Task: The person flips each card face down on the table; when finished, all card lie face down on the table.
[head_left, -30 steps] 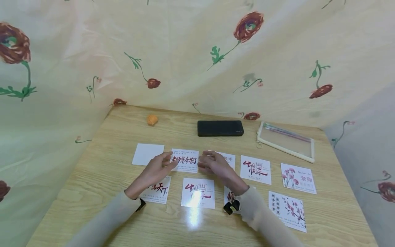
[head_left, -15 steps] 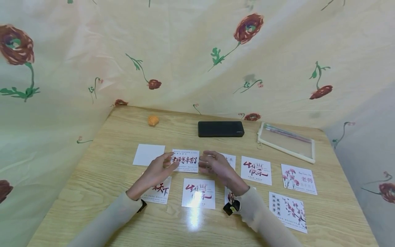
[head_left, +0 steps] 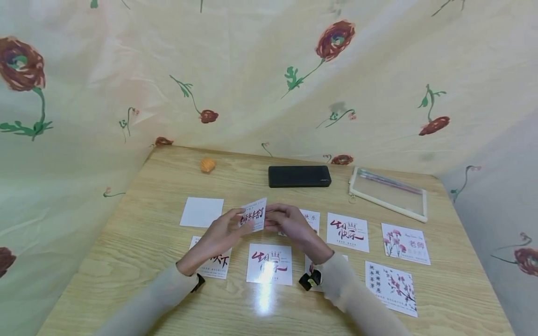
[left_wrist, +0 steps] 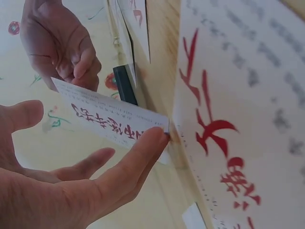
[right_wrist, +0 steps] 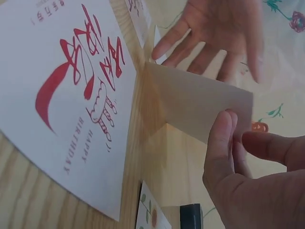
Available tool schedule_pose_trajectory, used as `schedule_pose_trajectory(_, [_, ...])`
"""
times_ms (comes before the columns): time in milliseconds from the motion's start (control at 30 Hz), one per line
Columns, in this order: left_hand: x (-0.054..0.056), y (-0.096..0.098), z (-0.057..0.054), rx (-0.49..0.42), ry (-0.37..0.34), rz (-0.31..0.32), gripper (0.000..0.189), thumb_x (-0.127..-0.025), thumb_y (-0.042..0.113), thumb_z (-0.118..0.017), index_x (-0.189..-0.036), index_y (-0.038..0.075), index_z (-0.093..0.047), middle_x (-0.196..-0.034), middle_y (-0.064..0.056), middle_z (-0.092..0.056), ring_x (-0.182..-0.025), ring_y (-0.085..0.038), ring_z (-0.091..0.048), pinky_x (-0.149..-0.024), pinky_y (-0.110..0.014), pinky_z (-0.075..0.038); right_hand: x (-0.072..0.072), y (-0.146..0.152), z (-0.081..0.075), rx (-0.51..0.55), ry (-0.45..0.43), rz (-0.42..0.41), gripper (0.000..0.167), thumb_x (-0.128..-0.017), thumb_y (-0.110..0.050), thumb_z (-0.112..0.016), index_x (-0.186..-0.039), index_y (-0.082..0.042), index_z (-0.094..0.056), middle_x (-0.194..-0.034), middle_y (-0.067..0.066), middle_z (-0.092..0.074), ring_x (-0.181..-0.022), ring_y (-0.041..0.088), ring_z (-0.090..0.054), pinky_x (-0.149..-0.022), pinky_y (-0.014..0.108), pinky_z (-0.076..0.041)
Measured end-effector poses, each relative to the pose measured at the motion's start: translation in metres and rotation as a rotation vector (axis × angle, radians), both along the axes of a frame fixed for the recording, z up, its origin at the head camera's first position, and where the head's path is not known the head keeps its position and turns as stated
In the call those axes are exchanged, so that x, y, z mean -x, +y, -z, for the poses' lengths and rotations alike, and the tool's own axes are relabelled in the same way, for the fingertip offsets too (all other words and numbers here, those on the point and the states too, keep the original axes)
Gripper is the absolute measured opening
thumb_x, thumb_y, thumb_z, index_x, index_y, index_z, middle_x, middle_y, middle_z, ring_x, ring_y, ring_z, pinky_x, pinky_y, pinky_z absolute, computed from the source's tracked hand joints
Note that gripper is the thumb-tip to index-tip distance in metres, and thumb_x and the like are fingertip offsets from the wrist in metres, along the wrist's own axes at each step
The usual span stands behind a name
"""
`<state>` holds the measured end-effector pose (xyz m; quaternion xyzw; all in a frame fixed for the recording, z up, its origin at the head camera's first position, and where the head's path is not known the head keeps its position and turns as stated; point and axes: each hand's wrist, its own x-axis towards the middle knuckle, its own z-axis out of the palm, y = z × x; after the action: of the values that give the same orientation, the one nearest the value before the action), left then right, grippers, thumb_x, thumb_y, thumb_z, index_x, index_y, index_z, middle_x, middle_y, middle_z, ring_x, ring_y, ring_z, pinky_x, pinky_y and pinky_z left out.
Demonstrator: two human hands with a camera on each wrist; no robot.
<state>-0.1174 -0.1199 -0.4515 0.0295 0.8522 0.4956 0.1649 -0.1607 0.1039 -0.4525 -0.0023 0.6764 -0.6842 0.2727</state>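
A white greeting card with red brush lettering (head_left: 253, 214) stands tilted up off the table between the two hands, its printed face toward the head camera. In the right wrist view its plain back (right_wrist: 200, 102) shows. The right hand (head_left: 290, 226) pinches one side of the card with thumb and fingers. On the other side, the left hand (head_left: 220, 233) is spread, with fingertips (left_wrist: 159, 138) right at the card's edge and its thumb well apart. Below the left hand lies a card with red characters (left_wrist: 214, 133); a birthday card (head_left: 269, 263) lies in front.
Several more cards lie in two rows, among them a blank one (head_left: 201, 212), a pink-flower card (head_left: 405, 243) and a blossom-branch card (head_left: 391, 287). Behind are a black case (head_left: 299, 176), a clear zip pouch (head_left: 388, 193) and an orange lump (head_left: 207, 164). Flowered cloth (head_left: 252, 70) hangs behind.
The lettered card, flat on the table in both earlier frames, is now lifted and tilted upright. The hands have closed in on its two sides; the left has shifted slightly right.
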Motion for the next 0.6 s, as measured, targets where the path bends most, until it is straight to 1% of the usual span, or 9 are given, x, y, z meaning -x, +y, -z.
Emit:
schedule_pose_trajectory(100, [0.001, 0.002, -0.002, -0.034, 0.012, 0.015, 0.065, -0.105, 0.052, -0.058, -0.158, 0.016, -0.044, -0.147, -0.020, -0.059, -0.123, -0.037, -0.068, -0.093, -0.045, -0.060, -0.002, -0.005, 0.002, -0.026, 0.020, -0.031, 0.038, -0.107, -0.015, -0.057, -0.141, 0.003, -0.057, -0.128, 0.023, -0.069, -0.098, 0.017, -0.075, -0.098, 0.038, -0.062])
schedule_pose_trajectory(167, [0.001, 0.003, -0.003, -0.057, 0.018, 0.019, 0.064, -0.105, 0.053, -0.057, -0.157, 0.019, -0.045, -0.147, -0.018, -0.059, -0.122, -0.035, -0.068, -0.093, -0.045, -0.061, -0.003, -0.009, 0.004, -0.047, 0.022, -0.038, 0.041, -0.105, -0.019, -0.062, -0.141, 0.001, -0.057, -0.131, 0.024, -0.068, -0.104, 0.022, -0.075, -0.099, 0.041, -0.061])
schedule_pose_trajectory(200, [0.000, 0.004, -0.004, -0.080, 0.014, 0.018, 0.063, -0.105, 0.053, -0.056, -0.158, 0.020, -0.044, -0.148, -0.018, -0.058, -0.125, -0.038, -0.066, -0.095, -0.048, -0.060, -0.003, -0.011, 0.005, -0.054, 0.021, -0.038, 0.043, -0.104, -0.020, -0.064, -0.142, 0.000, -0.057, -0.133, 0.024, -0.068, -0.108, 0.025, -0.075, -0.100, 0.041, -0.061])
schedule_pose_trajectory(233, [0.000, 0.005, -0.005, -0.105, 0.015, 0.016, 0.063, -0.105, 0.052, -0.056, -0.158, 0.020, -0.044, -0.148, -0.019, -0.058, -0.125, -0.039, -0.067, -0.096, -0.049, -0.061, -0.004, -0.013, 0.006, -0.063, 0.025, -0.037, 0.045, -0.104, -0.021, -0.065, -0.143, -0.001, -0.056, -0.135, 0.024, -0.066, -0.112, 0.029, -0.074, -0.100, 0.041, -0.061])
schedule_pose_trajectory(333, [0.001, 0.006, -0.006, -0.189, 0.024, -0.003, 0.058, -0.107, 0.046, -0.056, -0.157, 0.017, -0.045, -0.146, -0.019, -0.060, -0.123, -0.038, -0.069, -0.098, -0.048, -0.061, -0.005, -0.018, 0.009, -0.089, 0.026, -0.021, 0.053, -0.102, -0.027, -0.069, -0.146, -0.004, -0.053, -0.142, 0.024, -0.062, -0.122, 0.035, -0.069, -0.100, 0.042, -0.061])
schedule_pose_trajectory(400, [0.002, 0.006, -0.008, -0.261, 0.029, -0.021, 0.055, -0.109, 0.038, -0.056, -0.157, 0.013, -0.045, -0.144, -0.022, -0.060, -0.121, -0.037, -0.070, -0.098, -0.047, -0.061, -0.005, -0.020, 0.010, -0.104, 0.030, -0.006, 0.059, -0.101, -0.031, -0.070, -0.149, -0.003, -0.050, -0.147, 0.025, -0.058, -0.126, 0.038, -0.066, -0.100, 0.043, -0.061])
schedule_pose_trajectory(500, [0.003, 0.003, -0.011, -0.328, 0.058, -0.052, 0.048, -0.109, 0.025, -0.056, -0.154, 0.011, -0.047, -0.141, -0.023, -0.060, -0.119, -0.035, -0.071, -0.099, -0.047, -0.061, -0.005, -0.023, 0.011, -0.133, 0.036, 0.027, 0.067, -0.099, -0.036, -0.073, -0.151, -0.003, -0.047, -0.150, 0.026, -0.055, -0.126, 0.038, -0.066, -0.099, 0.042, -0.061])
schedule_pose_trajectory(600, [0.004, -0.003, -0.013, -0.357, 0.096, -0.086, 0.045, -0.107, 0.017, -0.058, -0.151, 0.013, -0.051, -0.137, -0.022, -0.062, -0.116, -0.032, -0.073, -0.097, -0.049, -0.061, -0.003, -0.024, 0.010, -0.174, 0.058, 0.069, 0.068, -0.098, -0.034, -0.075, -0.151, -0.004, -0.047, -0.147, 0.025, -0.056, -0.117, 0.035, -0.070, -0.094, 0.040, -0.063])
